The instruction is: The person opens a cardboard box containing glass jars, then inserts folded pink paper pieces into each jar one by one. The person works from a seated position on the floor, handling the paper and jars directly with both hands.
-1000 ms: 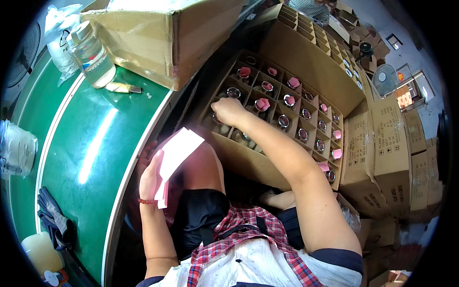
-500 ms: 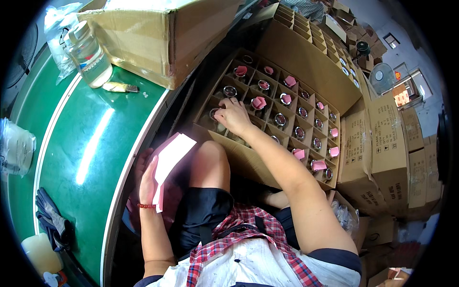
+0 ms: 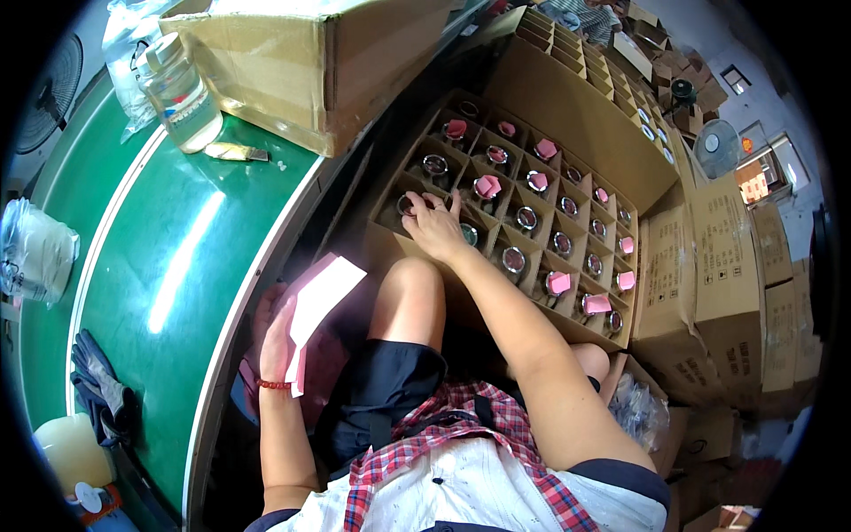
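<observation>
The big cardboard box (image 3: 612, 142) is split into many little square holes, and each hole has a jar with a shiny lid (image 3: 513, 258) in it. Some jars have a pink paper (image 3: 487, 186) on top. The box sits on the floor by the person's knees. The right hand (image 3: 434, 226) rests on the near corner of the box, fingers spread. The left hand (image 3: 277, 337) pinches a stack of pink cards (image 3: 319, 297) down by the lap. Beside it is a green table (image 3: 177, 266) with a clear bottle (image 3: 180, 93) and another cardboard carton (image 3: 328, 62). More boxes (image 3: 727, 293) are stacked on the right.
</observation>
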Tool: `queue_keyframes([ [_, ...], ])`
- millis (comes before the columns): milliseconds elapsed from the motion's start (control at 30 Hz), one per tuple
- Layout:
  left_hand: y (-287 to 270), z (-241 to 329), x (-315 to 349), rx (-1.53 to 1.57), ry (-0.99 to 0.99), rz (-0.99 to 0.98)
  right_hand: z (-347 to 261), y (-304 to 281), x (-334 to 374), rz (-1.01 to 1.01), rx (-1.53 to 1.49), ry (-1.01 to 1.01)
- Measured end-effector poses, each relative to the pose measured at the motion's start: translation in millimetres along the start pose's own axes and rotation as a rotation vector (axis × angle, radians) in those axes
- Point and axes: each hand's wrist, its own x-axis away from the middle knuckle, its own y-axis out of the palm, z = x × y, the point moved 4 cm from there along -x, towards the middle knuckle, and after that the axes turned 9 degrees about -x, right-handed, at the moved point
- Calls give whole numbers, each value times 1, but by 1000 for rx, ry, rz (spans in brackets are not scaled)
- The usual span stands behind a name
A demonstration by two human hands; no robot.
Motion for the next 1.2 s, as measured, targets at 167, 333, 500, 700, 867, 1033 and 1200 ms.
queue_keyframes([
  [167, 5, 4, 13, 45, 83, -126, -42, -31, 11, 4, -363, -75],
  [333, 25, 23, 46, -130, 222, -212, -92, -40, 63, -630, -1420, 380],
  [500, 16, 24, 62, -299, 200, -293, -126, -51, 104, -737, -1401, 299],
  [700, -88, -81, 13, -481, 81, -77, -90, -67, 111, -333, -1047, 45],
  [867, -189, -184, -10, -427, 20, 135, 14, -144, 104, 64, -659, 146],
  [1033, -252, -243, -20, -912, -17, 73, 45, -133, 61, 4, -368, 100],
  [1200, -101, -154, -28, -775, -59, -77, 48, -77, 53, -134, -244, 196],
])
